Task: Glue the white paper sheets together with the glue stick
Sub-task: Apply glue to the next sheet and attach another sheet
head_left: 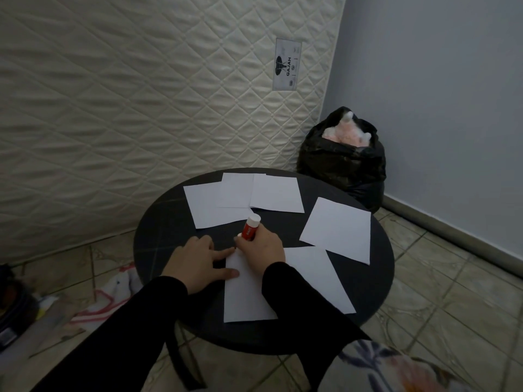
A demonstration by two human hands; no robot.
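Several white paper sheets lie on a round black table (158,239). The nearest sheet (245,298) sits at the front, partly under my arms. My left hand (198,264) presses flat on its top-left corner, fingers spread. My right hand (261,247) grips a red glue stick (250,227) with a white end pointing up and away, its lower end at the sheet's top edge. Another sheet (319,278) overlaps the near one on the right. A single sheet (338,229) lies farther right. Overlapping sheets (243,196) lie at the table's far side.
A quilted cream mattress (141,94) leans upright behind the table. A black plastic bag (342,162) with pink and white stuff stands at the back right by the grey wall. Cloth (113,292) and dark items lie on the tiled floor to the left.
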